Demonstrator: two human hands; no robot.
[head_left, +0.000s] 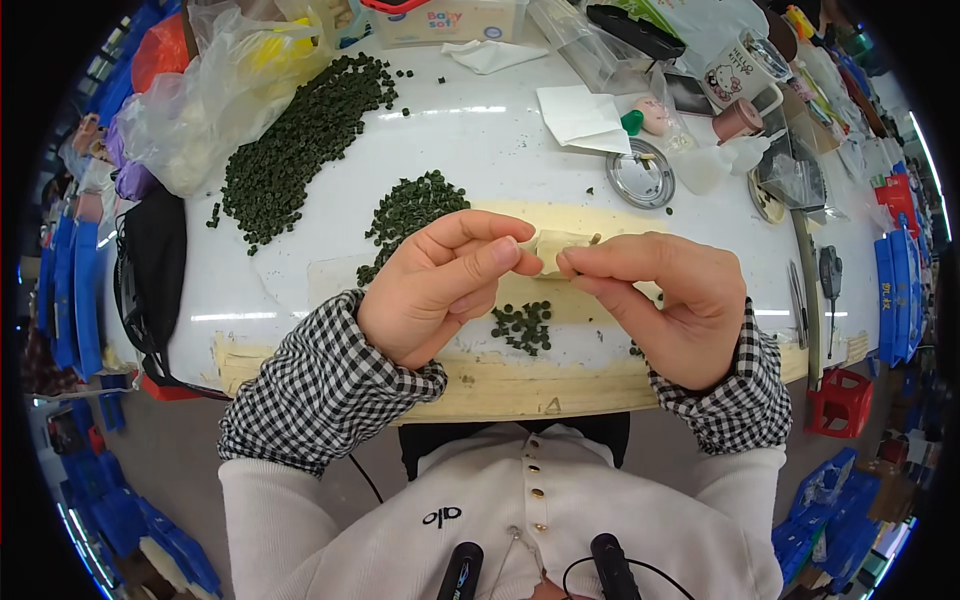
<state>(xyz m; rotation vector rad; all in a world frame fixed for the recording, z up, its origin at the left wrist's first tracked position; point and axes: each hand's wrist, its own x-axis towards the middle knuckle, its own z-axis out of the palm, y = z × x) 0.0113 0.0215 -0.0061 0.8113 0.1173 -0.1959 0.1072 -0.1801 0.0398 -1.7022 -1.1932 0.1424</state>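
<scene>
My left hand (440,280) is held over the near part of the white table, thumb and forefinger pressed together. What its fingertips hold, if anything, is too small to make out. Facing it, my right hand (675,300) is closed in a pinch, and I cannot tell what is in it. Between the two sets of fingertips is a cream-coloured block or roll (556,240), partly hidden by my fingers; whether I touch it is unclear. Below lies a small cluster of dark green pieces (522,328). A larger heap of similar pieces (420,205) sits beyond my left hand.
A big pile of dark green pieces (300,150) spreads at the far left beside plastic bags (200,120). To the right are a round metal lid (640,174), white paper (583,118), a white cup (738,72), tweezers (798,300) and a screwdriver-like tool (830,275).
</scene>
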